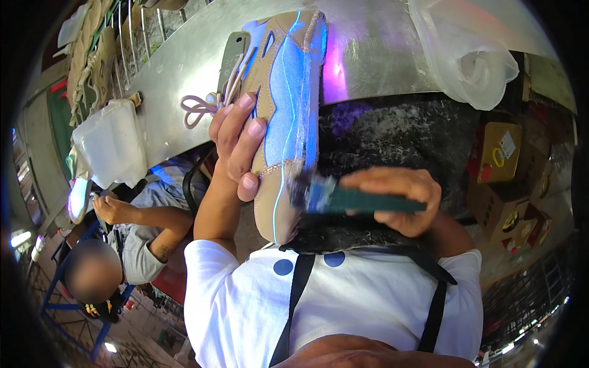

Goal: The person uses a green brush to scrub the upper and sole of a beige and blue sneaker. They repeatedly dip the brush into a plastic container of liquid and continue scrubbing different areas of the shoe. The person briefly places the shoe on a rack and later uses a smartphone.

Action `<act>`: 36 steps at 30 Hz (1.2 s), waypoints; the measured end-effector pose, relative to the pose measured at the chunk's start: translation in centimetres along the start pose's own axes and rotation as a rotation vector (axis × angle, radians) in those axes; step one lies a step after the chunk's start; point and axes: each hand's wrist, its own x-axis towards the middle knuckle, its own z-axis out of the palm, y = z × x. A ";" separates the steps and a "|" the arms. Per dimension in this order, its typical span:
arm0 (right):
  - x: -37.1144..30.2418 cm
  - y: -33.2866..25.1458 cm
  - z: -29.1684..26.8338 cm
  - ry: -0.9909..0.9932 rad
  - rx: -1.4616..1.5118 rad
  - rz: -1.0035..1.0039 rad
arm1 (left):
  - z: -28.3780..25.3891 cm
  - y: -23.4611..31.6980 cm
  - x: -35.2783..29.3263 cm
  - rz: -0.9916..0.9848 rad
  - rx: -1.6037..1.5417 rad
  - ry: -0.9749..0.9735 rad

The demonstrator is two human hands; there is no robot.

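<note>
A beige and light-blue shoe upper (285, 104) with tied laces (200, 109) stands lengthwise in front of my chest, its toe toward me. My left hand (236, 144) is closed around its left side, fingers wrapped over the edge near the laces. Bright blue light falls on it, with a glowing line running down its length. In my right hand (405, 196) is a brush with a dark green handle (374, 201). Its blurred bristle end meets the lower right edge of the upper, near the toe. No sole shows along that edge.
A shiny metal worktop (368, 49) curves across the far side. A translucent plastic tub (113, 144) sits at left, and a whitish plastic container (472, 61) at far right. Another person's hand (113, 210) is at left. Boxes (503, 202) stand at right; a rack of shoes (104, 67) is upper left.
</note>
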 end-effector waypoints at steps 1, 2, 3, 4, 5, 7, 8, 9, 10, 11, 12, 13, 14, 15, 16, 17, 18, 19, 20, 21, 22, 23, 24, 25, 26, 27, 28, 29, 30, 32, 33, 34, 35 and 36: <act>0.6 -0.8 -0.1 -0.062 -0.054 -0.026 | 0.3 -0.4 0.0 0.010 0.011 0.039; 1.1 -1.8 -0.1 -0.027 0.125 0.100 | 0.0 -1.5 -0.1 0.042 0.067 0.047; 3.3 0.7 -1.4 -0.058 0.159 -0.113 | -0.7 -2.6 0.9 0.086 0.107 0.058; 4.0 0.3 -1.7 0.079 0.185 -0.025 | -0.7 -2.4 0.9 0.075 0.108 0.051; 4.8 0.1 -2.0 0.215 0.210 0.064 | -0.9 -2.4 0.7 0.074 0.102 0.045; 8.1 2.0 -3.6 0.286 0.036 -0.082 | -0.5 -2.6 0.7 0.087 0.092 0.059; 8.5 2.9 -3.4 0.342 0.005 -0.097 | -0.5 -2.6 0.6 0.090 0.090 0.060; 8.0 3.0 -3.3 0.289 -0.129 -0.093 | -0.5 -2.7 0.4 0.089 0.084 0.063; 7.0 2.8 -3.2 0.234 -0.263 -0.089 | -0.5 -2.7 0.4 0.085 0.084 0.063; 6.5 2.9 -3.1 0.177 -0.321 -0.127 | -0.6 -2.7 0.3 0.073 0.071 0.060; 6.4 3.3 -3.1 0.086 -0.292 -0.227 | -0.6 -2.7 0.3 0.067 0.060 0.055; 6.1 3.5 -3.0 0.001 -0.253 -0.288 | -0.7 -2.8 0.1 0.064 0.053 0.057; 5.6 3.3 -2.8 -0.059 -0.213 -0.318 | -0.6 -2.8 0.0 0.063 0.045 0.059; 5.4 3.3 -2.3 -0.065 -0.178 -0.310 | -0.7 -2.8 -0.1 0.065 0.041 0.060; 5.2 3.2 -1.9 -0.074 -0.144 -0.301 | -0.7 -2.9 -0.1 0.066 0.038 0.062; 5.5 3.3 -2.1 -0.052 -0.145 -0.306 | -0.7 -2.9 -0.3 0.067 0.038 0.066; 6.0 3.4 -2.5 -0.030 -0.149 -0.315 | -0.6 -3.0 -0.3 0.072 0.035 0.069; 6.3 3.5 -2.5 0.024 -0.121 -0.286 | -0.5 -3.1 -0.3 0.076 0.029 0.072; 6.5 3.7 -2.5 0.078 -0.092 -0.258 | -0.5 -3.2 -0.4 0.083 0.024 0.075; 6.7 3.8 -2.5 0.129 -0.061 -0.232 | -0.5 -3.2 -0.5 0.085 0.020 0.080; 7.2 3.7 -3.0 0.129 -0.109 -0.239 | -0.4 -3.3 -0.5 0.088 0.018 0.085; 7.6 3.5 -3.3 0.129 -0.158 -0.245 | -0.3 -3.3 -0.6 0.092 0.015 0.092; 7.8 3.2 -3.4 0.144 -0.172 -0.238 | -0.2 -3.3 -0.8 0.094 0.006 0.098; 8.1 2.9 -3.3 0.159 -0.185 -0.231 | -0.2 -3.4 -0.8 0.099 0.004 0.104; 8.2 2.7 -3.3 0.174 -0.198 -0.224 | -0.1 -3.3 -0.9 0.104 -0.003 0.103; 8.4 2.6 -3.6 0.155 -0.243 -0.249 | 0.0 -3.3 -1.1 0.114 0.004 0.111; 8.5 2.5 -3.9 0.136 -0.287 -0.275 | 0.1 -3.3 -1.2 0.123 0.012 0.116; 8.8 2.3 -4.0 0.129 -0.324 -0.303 | 0.0 -3.3 -1.3 0.140 0.016 0.115; 9.0 2.2 -4.2 0.125 -0.365 -0.332 | 0.0 -3.4 -0.9 0.145 0.013 0.105; 9.9 1.6 -4.1 0.141 -0.434 -0.395 | -0.3 -3.3 -0.1 0.143 0.006 0.075; 10.1 1.0 -3.8 0.175 -0.448 -0.343 | -0.6 -3.2 0.2 0.139 0.001 0.050; 10.0 0.4 -3.4 0.210 -0.461 -0.291 | -0.9 -3.1 0.5 0.133 -0.005 0.025; 10.0 -0.1 -3.1 0.245 -0.475 -0.239 | -1.2 -3.1 0.8 0.130 -0.010 0.000; 10.2 -0.4 -3.1 0.249 -0.521 -0.247 | -1.8 -2.9 0.8 0.115 -0.023 -0.044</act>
